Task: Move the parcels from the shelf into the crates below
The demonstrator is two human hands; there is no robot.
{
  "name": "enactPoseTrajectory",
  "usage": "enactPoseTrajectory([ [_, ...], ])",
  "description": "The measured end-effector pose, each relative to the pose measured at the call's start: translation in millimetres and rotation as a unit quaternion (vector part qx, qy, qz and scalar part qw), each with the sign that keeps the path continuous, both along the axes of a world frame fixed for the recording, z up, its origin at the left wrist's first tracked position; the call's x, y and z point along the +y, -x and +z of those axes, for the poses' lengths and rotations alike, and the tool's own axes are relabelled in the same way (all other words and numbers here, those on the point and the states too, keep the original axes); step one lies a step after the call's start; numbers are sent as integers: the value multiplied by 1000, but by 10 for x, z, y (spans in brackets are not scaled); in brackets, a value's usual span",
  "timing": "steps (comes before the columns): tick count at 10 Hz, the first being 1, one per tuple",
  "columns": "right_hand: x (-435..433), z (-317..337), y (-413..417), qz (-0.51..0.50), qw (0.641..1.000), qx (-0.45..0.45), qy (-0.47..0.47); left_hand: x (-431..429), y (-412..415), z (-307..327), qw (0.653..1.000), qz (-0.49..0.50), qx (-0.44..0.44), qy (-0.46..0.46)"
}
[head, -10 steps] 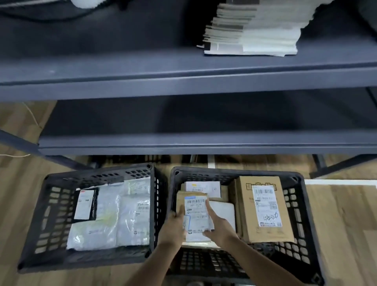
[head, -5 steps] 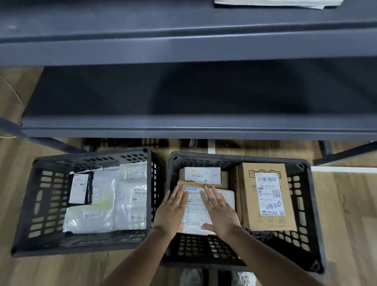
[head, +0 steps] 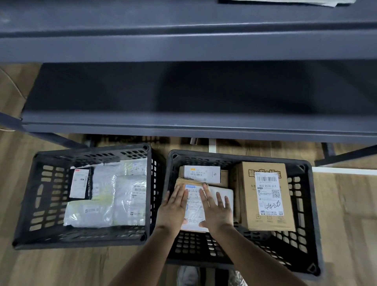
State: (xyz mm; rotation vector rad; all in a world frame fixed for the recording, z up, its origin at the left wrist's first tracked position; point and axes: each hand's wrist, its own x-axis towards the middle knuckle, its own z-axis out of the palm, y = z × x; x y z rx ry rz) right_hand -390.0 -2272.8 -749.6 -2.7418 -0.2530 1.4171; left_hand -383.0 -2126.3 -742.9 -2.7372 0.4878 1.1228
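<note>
Wood-plank floor (head: pixel 346 204) underfoot, and a dark grey metal shelf (head: pixel 183 126) standing over two black perforated plastic crates. Down in the right-hand crate (head: pixel 244 158) we go! The left hand (head: pixel 173 206) and right hand (head: pixel 216 208) both lie flat, fingers straight, gripping nothing, palms down on a flat brown parcel with a white printed label (head: pixel 193 206) at the crate's left wall. It looks seated on the pile, so I'd call this one delivered, bar the letting go.

What's banked? Beside it, a tall brown cardboard box with a barcode label (head: pixel 265 196) fills the right side, and a small white-labelled carton (head: pixel 202 174) sits against the far wall. Over in the left-hand crate (head: pixel 91 152), white plastic mailer bags (head: pixel 114 196) are layered across the floor, with a black pouch carrying a white label (head: pixel 79 183) near the left wall. Plenty done, by my reckoning.

What's left? The lower shelf board shows only shadow. Up at the top edge, a pale sliver (head: pixel 285 2) peeks from the upper board; it's cut off, so whether it's more parcels I can't tell. If it is, there are more trips to come.
</note>
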Motion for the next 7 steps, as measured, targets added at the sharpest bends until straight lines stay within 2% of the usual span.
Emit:
enactPoseTrajectory([
  [2, -69, 38, -1, 0, 1000, -1, -2, -138, -16, 68, 1000, 1, 8, -24],
  [4, -161, 205, 38, -7, 999, -31, -41, -42, -37, 228, 999, 19, 32, 23],
  [6, -337, 841, -7, -27, 997, -52, -50, 52, -82, 861, 996, 72, 29, 48],
  [7, -350, 1360, -35, 7, 992, -52, -114, 47, -91, 1360, 990, 94, 49, 92],
])
